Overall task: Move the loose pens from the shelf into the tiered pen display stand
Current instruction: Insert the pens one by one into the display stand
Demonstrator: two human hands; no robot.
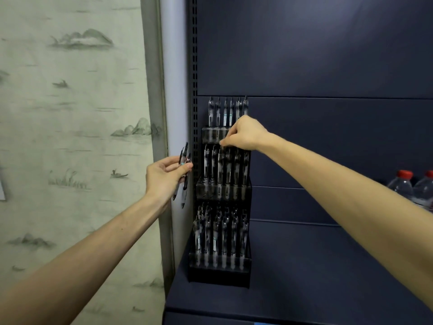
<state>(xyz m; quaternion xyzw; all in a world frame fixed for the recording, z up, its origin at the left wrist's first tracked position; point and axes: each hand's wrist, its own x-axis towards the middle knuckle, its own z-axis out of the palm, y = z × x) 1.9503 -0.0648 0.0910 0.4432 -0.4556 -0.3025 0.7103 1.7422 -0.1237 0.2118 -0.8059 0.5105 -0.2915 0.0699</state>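
The black tiered pen display stand point(219, 276) sits at the left end of the dark blue shelf point(293, 277), with three tiers holding several upright clear pens. My left hand point(164, 177) is just left of the stand and grips a small bunch of loose pens point(184, 165), tips pointing down. My right hand point(244, 136) reaches across the stand's upper part, its fingertips pinched at the top of a pen point(225, 160) in the middle tier. Part of the top tier's right side is hidden behind this hand.
Clear water bottles with red caps point(403, 184) stand at the shelf's far right. A perforated shelf upright point(194, 66) runs along the stand's left side. A wall hanging with an ink landscape point(70, 113) fills the left.
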